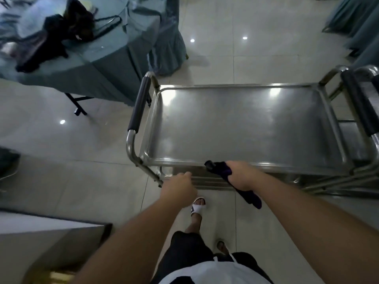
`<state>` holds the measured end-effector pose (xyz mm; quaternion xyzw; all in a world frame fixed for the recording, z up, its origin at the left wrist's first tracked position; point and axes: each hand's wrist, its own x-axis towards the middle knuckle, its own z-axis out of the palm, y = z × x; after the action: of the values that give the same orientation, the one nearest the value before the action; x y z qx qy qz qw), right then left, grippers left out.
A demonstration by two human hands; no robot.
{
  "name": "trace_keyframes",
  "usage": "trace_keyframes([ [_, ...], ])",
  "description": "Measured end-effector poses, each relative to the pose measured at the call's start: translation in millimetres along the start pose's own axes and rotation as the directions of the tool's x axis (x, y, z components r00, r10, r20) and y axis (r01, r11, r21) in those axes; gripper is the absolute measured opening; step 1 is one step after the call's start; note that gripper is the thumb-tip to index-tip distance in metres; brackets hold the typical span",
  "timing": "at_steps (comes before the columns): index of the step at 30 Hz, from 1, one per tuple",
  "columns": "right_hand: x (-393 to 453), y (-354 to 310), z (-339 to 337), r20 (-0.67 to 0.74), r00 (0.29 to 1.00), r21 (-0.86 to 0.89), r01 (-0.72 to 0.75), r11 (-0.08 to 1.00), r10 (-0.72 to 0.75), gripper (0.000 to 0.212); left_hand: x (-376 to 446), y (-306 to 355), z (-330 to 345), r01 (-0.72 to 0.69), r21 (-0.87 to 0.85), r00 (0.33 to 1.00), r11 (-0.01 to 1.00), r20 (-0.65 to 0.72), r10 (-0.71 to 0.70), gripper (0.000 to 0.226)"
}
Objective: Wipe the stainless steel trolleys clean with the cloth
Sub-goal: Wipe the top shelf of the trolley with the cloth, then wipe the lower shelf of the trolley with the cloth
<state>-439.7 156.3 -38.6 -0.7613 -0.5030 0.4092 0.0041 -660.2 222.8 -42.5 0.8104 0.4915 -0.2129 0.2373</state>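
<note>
A stainless steel trolley stands in front of me, its top tray bare and shiny, with black padded handles at the left and right ends. My right hand grips a dark purple cloth at the tray's near rim; one end of the cloth sticks up over the rim and the other hangs down below my wrist. My left hand is at the near left corner of the trolley frame with fingers curled; whether it holds the frame is hidden. A second steel trolley stands against the right end.
A table with a teal cloth holding dark bags stands at the back left. Teal-covered furniture is at the back right. A grey counter edge lies at my lower left. My sandalled feet are on the tiled floor under the trolley's near side.
</note>
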Motion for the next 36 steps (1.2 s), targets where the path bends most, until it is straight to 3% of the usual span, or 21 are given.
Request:
trace_keyframes([
  [6,-37.9,-10.0,45.9,0.049,0.999,-0.051,0.025,0.998,-0.022,0.027,-48.1,-9.4,29.2,0.020,0.025,0.999,0.999,0.047,-0.021,0.053],
  [12,-43.8,-25.6,77.9,0.090,0.996,-0.046,0.020,0.999,-0.016,0.036,-59.8,-37.5,41.6,0.029,0.037,0.998,0.999,0.058,-0.031,0.058],
  [22,-2.8,-84.2,133.0,0.123,0.992,-0.003,-0.019,1.000,0.019,0.039,-49.2,-136.4,60.1,0.055,0.006,0.987,0.998,0.151,-0.056,0.060],
  [29,38.3,-124.7,178.4,0.102,0.986,-0.008,-0.130,0.992,0.130,0.046,-19.5,-202.2,66.2,0.069,0.011,0.978,0.998,0.195,-0.070,0.061],
  [36,91.5,-126.7,193.0,0.045,0.988,0.052,-0.149,0.988,0.146,0.025,24.6,-218.3,67.5,0.180,-0.093,0.968,0.979,0.195,-0.159,0.063],
])
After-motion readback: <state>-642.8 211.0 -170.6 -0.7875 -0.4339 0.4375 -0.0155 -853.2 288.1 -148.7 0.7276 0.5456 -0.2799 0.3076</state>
